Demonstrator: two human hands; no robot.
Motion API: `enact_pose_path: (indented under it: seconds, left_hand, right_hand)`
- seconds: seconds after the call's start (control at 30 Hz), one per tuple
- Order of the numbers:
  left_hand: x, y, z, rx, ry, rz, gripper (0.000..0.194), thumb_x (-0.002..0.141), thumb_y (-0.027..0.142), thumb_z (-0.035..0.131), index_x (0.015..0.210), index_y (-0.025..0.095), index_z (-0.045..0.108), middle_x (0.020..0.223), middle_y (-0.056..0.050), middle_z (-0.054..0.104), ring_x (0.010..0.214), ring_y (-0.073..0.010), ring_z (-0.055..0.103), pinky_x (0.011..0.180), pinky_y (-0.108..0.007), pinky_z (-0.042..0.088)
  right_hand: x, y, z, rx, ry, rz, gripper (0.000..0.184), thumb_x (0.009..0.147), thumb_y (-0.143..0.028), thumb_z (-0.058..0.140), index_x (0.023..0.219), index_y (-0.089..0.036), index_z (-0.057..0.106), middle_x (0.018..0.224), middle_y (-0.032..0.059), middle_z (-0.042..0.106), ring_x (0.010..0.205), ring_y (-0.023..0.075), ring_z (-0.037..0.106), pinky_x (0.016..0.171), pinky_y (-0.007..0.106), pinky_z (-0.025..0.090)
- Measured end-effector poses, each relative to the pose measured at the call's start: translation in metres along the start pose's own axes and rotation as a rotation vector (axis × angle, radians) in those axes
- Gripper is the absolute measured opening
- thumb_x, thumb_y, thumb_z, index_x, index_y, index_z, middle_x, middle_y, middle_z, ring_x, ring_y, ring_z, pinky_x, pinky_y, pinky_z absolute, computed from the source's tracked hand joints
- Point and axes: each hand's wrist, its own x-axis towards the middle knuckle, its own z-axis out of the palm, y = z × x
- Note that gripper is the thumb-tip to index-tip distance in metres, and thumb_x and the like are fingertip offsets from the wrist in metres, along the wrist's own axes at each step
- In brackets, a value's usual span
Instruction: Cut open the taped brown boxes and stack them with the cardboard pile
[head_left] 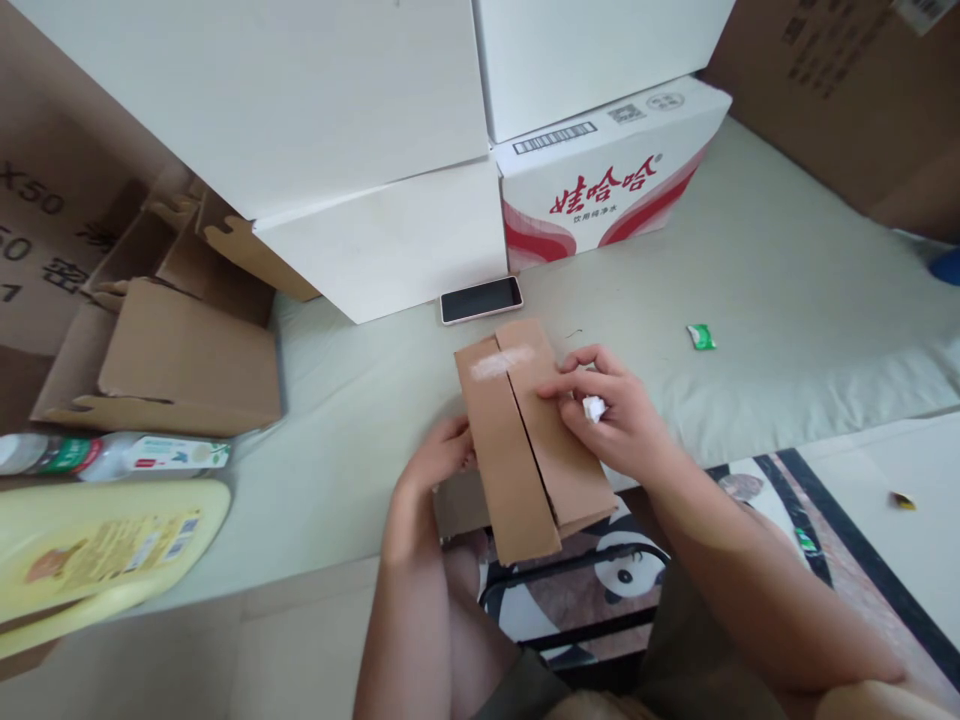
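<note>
A small brown cardboard box (532, 440) leans over the near edge of the covered surface, its two long flaps meeting at a dark seam. Across its far end runs a whitish smear (501, 362). My left hand (440, 452) grips the box's left side, the fingertips hidden behind it. Curled fingers of my right hand (604, 410) hold a small white object (593, 408), mostly hidden, while the index fingertip touches the right flap. Beyond the box a phone (481, 300) lies with a dark screen.
White cartons (390, 240) and a red-printed carton (600, 190) stand at the back. Open brown boxes (195, 350), a plastic bottle (176, 453) and a yellow jug (112, 550) are at left. A green wrapper (701, 337) lies at right. Below is a panda-patterned stool (622, 575).
</note>
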Motion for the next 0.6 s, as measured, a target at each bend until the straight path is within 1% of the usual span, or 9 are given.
enact_pose_path:
  seconds: [0.07, 0.1, 0.2, 0.23, 0.3, 0.37, 0.43, 0.53, 0.6]
  left_hand:
    - [0.005, 0.008, -0.003, 0.067, -0.002, -0.068, 0.036, 0.079, 0.048, 0.083, 0.103, 0.022, 0.081, 0.097, -0.011, 0.083, 0.090, -0.0304, 0.080, 0.081, -0.044, 0.064]
    - [0.007, 0.011, -0.003, 0.058, 0.087, -0.032, 0.041, 0.081, 0.051, 0.081, 0.111, 0.022, 0.079, 0.107, -0.012, 0.083, 0.099, -0.0302, 0.079, 0.089, -0.045, 0.063]
    - [0.010, 0.023, 0.000, -0.054, 0.364, 0.220, 0.052, 0.082, 0.057, 0.079, 0.124, 0.026, 0.073, 0.138, -0.014, 0.074, 0.132, -0.0303, 0.068, 0.108, -0.046, 0.056]
    - [0.011, 0.026, 0.002, -0.077, 0.396, 0.294, 0.054, 0.081, 0.059, 0.079, 0.124, 0.027, 0.073, 0.145, -0.013, 0.070, 0.140, -0.0308, 0.063, 0.113, -0.046, 0.053]
    - [0.010, 0.032, 0.007, -0.070, 0.382, 0.381, 0.055, 0.080, 0.063, 0.079, 0.121, 0.027, 0.075, 0.152, -0.013, 0.065, 0.148, -0.0328, 0.056, 0.119, -0.047, 0.047]
    - [0.008, 0.038, 0.011, -0.047, 0.327, 0.402, 0.053, 0.081, 0.064, 0.077, 0.118, 0.026, 0.076, 0.154, -0.013, 0.063, 0.150, -0.0345, 0.053, 0.123, -0.048, 0.043]
    - [0.007, 0.042, 0.014, -0.062, 0.291, 0.383, 0.050, 0.082, 0.062, 0.075, 0.116, 0.026, 0.075, 0.148, -0.012, 0.067, 0.143, -0.0345, 0.058, 0.119, -0.048, 0.046]
    - [0.004, 0.046, 0.015, -0.070, 0.291, 0.306, 0.047, 0.081, 0.058, 0.075, 0.115, 0.025, 0.073, 0.126, -0.009, 0.074, 0.116, -0.0301, 0.070, 0.100, -0.042, 0.056]
    - [0.002, 0.048, 0.015, -0.064, 0.288, 0.262, 0.046, 0.081, 0.056, 0.074, 0.116, 0.025, 0.073, 0.117, -0.007, 0.075, 0.102, -0.0264, 0.070, 0.089, -0.038, 0.057]
  right_hand:
    - [0.001, 0.001, -0.001, -0.036, -0.022, 0.032, 0.023, 0.082, -0.015, 0.062, 0.088, -0.024, 0.083, 0.114, 0.0100, 0.065, 0.093, 0.0211, 0.069, 0.077, 0.037, 0.058]
    - [0.001, 0.001, -0.001, -0.047, -0.037, 0.043, 0.024, 0.082, -0.015, 0.062, 0.089, -0.024, 0.083, 0.118, 0.0105, 0.065, 0.092, 0.0209, 0.069, 0.076, 0.036, 0.058]
    - [-0.001, -0.001, 0.000, -0.047, -0.098, 0.021, 0.022, 0.082, -0.014, 0.062, 0.088, -0.023, 0.082, 0.123, 0.0120, 0.064, 0.093, 0.0213, 0.071, 0.077, 0.037, 0.059]
    - [-0.001, -0.002, 0.001, -0.037, -0.123, -0.006, 0.022, 0.083, -0.013, 0.062, 0.088, -0.023, 0.081, 0.123, 0.0124, 0.064, 0.094, 0.0219, 0.072, 0.078, 0.038, 0.059]
    - [-0.002, -0.005, 0.003, -0.006, -0.180, -0.074, 0.022, 0.083, -0.011, 0.062, 0.086, -0.023, 0.080, 0.123, 0.0130, 0.065, 0.099, 0.0235, 0.073, 0.080, 0.038, 0.060]
    - [-0.001, -0.006, 0.006, 0.017, -0.222, -0.129, 0.022, 0.084, -0.010, 0.061, 0.087, -0.023, 0.078, 0.121, 0.0131, 0.067, 0.109, 0.0266, 0.073, 0.082, 0.039, 0.060]
    - [0.000, -0.007, 0.007, 0.016, -0.233, -0.166, 0.022, 0.084, -0.009, 0.060, 0.087, -0.023, 0.077, 0.118, 0.0128, 0.069, 0.117, 0.0281, 0.072, 0.082, 0.037, 0.061]
    - [0.001, -0.010, 0.003, 0.012, -0.172, -0.235, 0.020, 0.090, -0.010, 0.058, 0.088, -0.022, 0.074, 0.109, 0.0096, 0.073, 0.098, 0.0211, 0.076, 0.075, 0.032, 0.059]
    - [0.001, -0.015, -0.004, 0.005, 0.005, -0.248, 0.022, 0.096, -0.013, 0.053, 0.089, -0.022, 0.072, 0.096, 0.0062, 0.073, 0.079, 0.0164, 0.071, 0.069, 0.031, 0.055]
